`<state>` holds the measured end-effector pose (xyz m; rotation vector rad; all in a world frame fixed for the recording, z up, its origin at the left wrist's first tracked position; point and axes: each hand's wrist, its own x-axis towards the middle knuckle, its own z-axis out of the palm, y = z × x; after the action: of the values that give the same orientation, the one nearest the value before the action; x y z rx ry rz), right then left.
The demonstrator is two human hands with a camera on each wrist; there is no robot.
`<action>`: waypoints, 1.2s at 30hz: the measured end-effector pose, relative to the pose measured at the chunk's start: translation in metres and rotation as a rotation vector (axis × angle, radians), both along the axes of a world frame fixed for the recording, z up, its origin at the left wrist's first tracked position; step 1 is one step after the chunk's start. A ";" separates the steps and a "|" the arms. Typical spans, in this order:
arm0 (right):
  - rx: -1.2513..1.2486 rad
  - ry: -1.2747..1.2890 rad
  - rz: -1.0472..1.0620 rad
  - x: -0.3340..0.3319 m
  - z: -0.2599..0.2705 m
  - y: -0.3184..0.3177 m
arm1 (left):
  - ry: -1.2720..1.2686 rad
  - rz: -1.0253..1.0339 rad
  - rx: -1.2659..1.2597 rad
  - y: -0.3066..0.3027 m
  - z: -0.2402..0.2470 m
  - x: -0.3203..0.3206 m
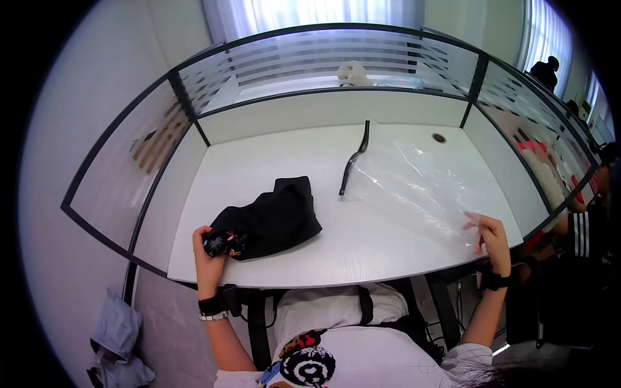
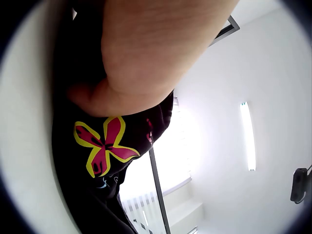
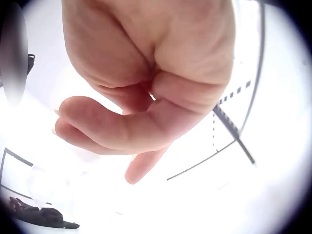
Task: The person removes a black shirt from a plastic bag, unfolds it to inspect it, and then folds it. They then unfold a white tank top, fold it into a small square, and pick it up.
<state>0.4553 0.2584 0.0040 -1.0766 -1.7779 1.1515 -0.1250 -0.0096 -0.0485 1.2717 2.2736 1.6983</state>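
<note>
A bundled black garment (image 1: pixel 268 220) with a colourful print lies on the left part of the white desk. My left hand (image 1: pixel 206 249) grips its left end; in the left wrist view the hand (image 2: pixel 146 58) lies against the black cloth (image 2: pixel 68 161), beside a pink and yellow printed shape, and its other fingers are hidden. A clear plastic bag (image 1: pixel 414 184) with a black strip (image 1: pixel 352 165) along its left edge lies spread at the right. Over the bag's lower right corner, my right hand (image 1: pixel 493 240) has loosely bent fingers; the right wrist view shows this hand (image 3: pixel 151 87) from close up.
The white desk (image 1: pixel 259 152) has a dark-framed partition (image 1: pixel 323 90) around its back and sides. A round cable hole (image 1: pixel 439 138) is near the back right. Grey cloth (image 1: pixel 116 330) hangs at the lower left. Another person (image 1: pixel 544 72) is in the far right background.
</note>
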 end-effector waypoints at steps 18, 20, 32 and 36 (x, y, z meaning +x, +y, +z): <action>0.382 1.956 0.402 0.242 -0.003 -0.064 | -0.008 -0.021 0.012 0.000 0.005 0.004; 0.481 1.914 0.040 0.311 -0.053 -0.035 | -0.016 -0.026 0.019 0.000 0.004 0.003; 0.435 0.988 -0.621 0.323 -0.071 0.105 | 0.029 -0.022 0.016 0.000 0.001 0.001; 0.384 1.038 -0.479 0.384 -0.074 0.129 | 0.009 0.002 0.014 0.000 0.003 0.005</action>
<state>0.8391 0.3874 -0.0700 -0.4586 -0.7990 0.7782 -0.1202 -0.0098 -0.0451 1.2834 2.2721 1.7161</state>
